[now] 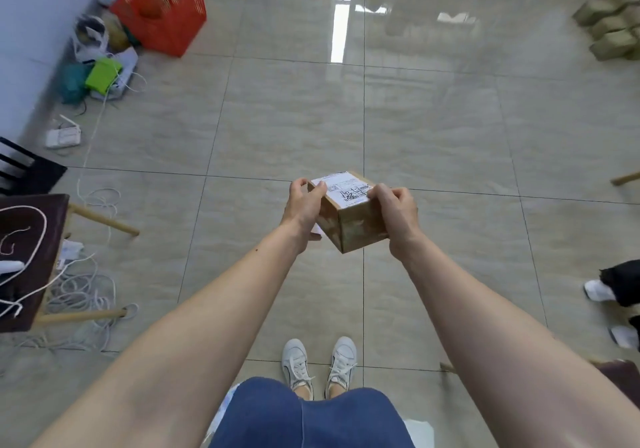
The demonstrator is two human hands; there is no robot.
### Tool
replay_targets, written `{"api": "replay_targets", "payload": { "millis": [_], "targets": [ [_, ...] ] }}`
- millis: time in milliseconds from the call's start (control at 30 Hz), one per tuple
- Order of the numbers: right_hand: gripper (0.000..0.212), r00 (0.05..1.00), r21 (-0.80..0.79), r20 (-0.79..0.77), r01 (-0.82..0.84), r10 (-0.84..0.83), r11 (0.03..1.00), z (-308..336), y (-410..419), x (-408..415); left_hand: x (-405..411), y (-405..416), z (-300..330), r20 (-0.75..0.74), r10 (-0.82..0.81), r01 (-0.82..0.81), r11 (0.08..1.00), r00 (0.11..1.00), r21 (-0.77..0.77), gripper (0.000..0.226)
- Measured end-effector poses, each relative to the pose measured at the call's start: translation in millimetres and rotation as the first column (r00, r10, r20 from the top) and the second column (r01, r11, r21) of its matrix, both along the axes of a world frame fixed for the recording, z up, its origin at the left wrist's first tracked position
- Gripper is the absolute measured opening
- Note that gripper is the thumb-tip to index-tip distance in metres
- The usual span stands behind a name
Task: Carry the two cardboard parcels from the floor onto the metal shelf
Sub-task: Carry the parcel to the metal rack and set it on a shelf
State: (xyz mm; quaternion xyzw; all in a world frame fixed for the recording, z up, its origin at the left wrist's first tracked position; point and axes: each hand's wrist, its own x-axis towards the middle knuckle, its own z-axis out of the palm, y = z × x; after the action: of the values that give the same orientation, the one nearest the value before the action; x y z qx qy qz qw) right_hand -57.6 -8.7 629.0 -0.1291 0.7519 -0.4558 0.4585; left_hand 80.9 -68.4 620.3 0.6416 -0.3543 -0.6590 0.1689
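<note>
A small cardboard parcel (349, 215) is held up in the air at arm's length, well above the tiled floor (450, 128) and ahead of the person's white shoes (320, 366). It sits directly between the two hands, so neither is nearer: the left hand (304, 210) presses on its left face with the fingers curled over the top edge, and the right hand (394, 217) clamps the right face, its fingers hooked over the corner of the white shipping label (343, 189). Both hands are closed on the box from opposite sides. The parcel is nearly cubic and turned so that one vertical edge points back toward the person. Both forearms reach forward, almost straight and converging on the box. No metal shelf is in view and no second parcel can be made out, so the carry will likely need a turn toward a shelf that lies outside this view.
</note>
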Motion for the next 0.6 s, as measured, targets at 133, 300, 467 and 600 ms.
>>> {"api": "replay_targets", "payload": {
  "millis": [133,300,467,600],
  "targets": [
    [0.027,0.997,-0.035,0.015,-0.080,0.080,0.996,36,4,-15,0,-3,31,-0.042,0.007,-0.004,0.998,0.999,0.064,0.070],
    [0.020,0.995,-0.114,0.001,-0.104,0.105,0.988,69,2,-25,-11,-6,59,-0.104,0.044,-0.038,0.997,0.994,0.066,0.049],
    [0.029,0.999,-0.226,-0.014,-0.035,0.033,0.973,80,-3,-24,-20,-10,75,-0.130,0.163,-0.168,0.985,0.978,-0.025,0.041],
    [0.089,0.998,-0.161,-0.063,-0.023,0.013,0.987,78,-4,-21,-25,-11,85,-0.158,0.294,-0.301,0.953,0.942,-0.020,0.043]
  ]
}}
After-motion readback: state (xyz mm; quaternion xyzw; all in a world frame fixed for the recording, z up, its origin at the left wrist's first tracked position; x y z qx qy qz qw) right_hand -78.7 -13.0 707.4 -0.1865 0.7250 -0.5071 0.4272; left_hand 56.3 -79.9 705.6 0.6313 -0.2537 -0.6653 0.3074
